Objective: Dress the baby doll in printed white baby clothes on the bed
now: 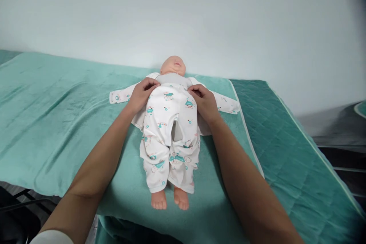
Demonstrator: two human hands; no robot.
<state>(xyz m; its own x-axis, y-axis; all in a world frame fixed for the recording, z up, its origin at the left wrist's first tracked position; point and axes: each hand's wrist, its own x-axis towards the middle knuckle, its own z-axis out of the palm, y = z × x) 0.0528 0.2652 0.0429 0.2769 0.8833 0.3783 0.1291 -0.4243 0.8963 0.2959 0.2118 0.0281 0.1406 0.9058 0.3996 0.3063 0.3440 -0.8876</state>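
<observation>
Left of the left hand (144, 92), a broad stretch of blanket (71, 122) runs outward; on the other side, its pale-trimmed edge passes just beyond the right hand (203, 101), with a quilted pad (274, 122) farther out. Ahead of both hands the bedding meets a smooth white wall (183, 15), and its near edge falls between the forearms, below the grip. The blanket is plush and softly creased; the pad is stitched in a lattice. Each hand has thumb and fingers pinched at a side of the waistband of the printed trousers (178, 105), thin white cloth rumpled at the legs, with an open slit at the crotch. They are on a doll (173, 65) lying on its back between the hands, its hard, bald head beyond them, its grey torso showing above the waistband. A long-sleeved top (121, 96) spreads beneath, sleeves reaching outward past either hand. The doll's long axis points from the wall toward the wearer, bare feet nearest.
</observation>
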